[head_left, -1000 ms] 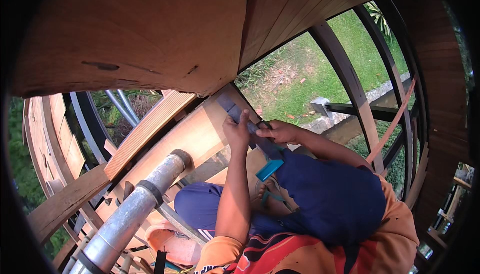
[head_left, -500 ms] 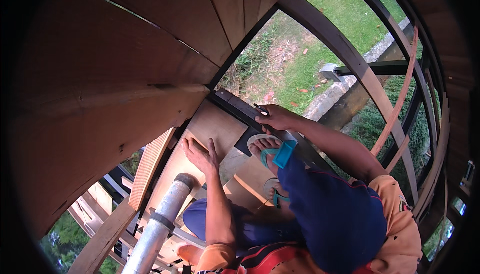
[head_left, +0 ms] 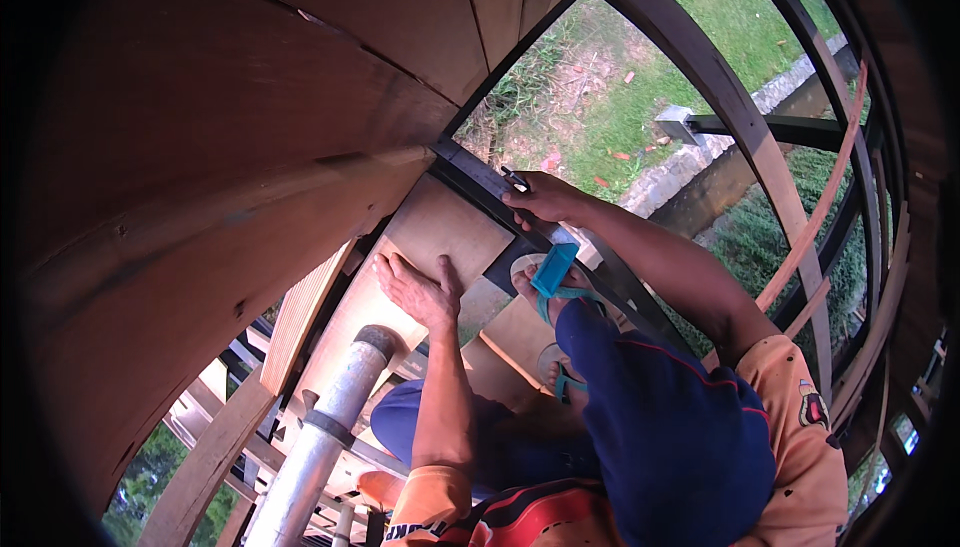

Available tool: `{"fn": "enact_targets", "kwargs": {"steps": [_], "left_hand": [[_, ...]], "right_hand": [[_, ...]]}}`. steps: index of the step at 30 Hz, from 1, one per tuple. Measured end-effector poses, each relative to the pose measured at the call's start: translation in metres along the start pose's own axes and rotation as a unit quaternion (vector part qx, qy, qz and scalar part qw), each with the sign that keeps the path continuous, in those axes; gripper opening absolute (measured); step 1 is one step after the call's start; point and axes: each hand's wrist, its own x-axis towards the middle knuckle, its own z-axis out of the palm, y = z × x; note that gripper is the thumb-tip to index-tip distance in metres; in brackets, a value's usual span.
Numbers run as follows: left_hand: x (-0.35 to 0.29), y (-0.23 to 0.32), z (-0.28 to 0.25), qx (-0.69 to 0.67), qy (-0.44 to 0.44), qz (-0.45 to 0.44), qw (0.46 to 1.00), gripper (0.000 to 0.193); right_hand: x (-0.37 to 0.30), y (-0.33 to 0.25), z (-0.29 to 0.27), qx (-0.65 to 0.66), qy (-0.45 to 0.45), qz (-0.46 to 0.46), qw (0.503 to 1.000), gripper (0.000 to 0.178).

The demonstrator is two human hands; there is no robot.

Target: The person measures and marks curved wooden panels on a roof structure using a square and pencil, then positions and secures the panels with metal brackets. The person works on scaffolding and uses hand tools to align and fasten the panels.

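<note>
Together a second ago, the hands are now working apart: the left hand (head_left: pixel 420 289) is spreading over the board (head_left: pixel 455 222) mid-frame, leaving the right hand (head_left: pixel 545 197) alone gripping a pen-like tool (head_left: pixel 515 179) just above centre.

Left hand (head_left: pixel 420 292) over near end of board (head_left: pixel 455 227); contact unclear. Right hand (head_left: pixel 542 197), slim tool (head_left: pixel 515 180) in fingers, at narrow beam (head_left: pixel 478 172) along board's right edge. Pipe (head_left: pixel 320 437) left of left forearm, its end just below left hand. Sandalled foot (head_left: pixel 529 290) right of board. Panels (head_left: pixel 260 127) upper left. Grass (head_left: pixel 650 87) beyond beam, below, upper right; stone edging (head_left: pixel 668 182) bordering it.
</note>
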Motion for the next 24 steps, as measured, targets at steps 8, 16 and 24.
{"fn": "enact_targets", "kwargs": {"steps": [8,16,24], "left_hand": [[0.0,-0.004,0.004,-0.009,0.019,0.023,1.0,0.09],[0.002,-0.002,0.004,-0.007,0.031,0.047,0.998,0.089],[0.003,-0.001,0.003,0.002,0.03,0.051,0.998,0.086]], "right_hand": [[0.006,0.005,-0.001,0.024,-0.024,0.029,0.999,0.025],[0.017,0.016,-0.005,0.034,-0.047,0.021,0.998,0.027],[0.015,0.015,-0.009,0.048,-0.064,0.023,0.997,0.038]]}}
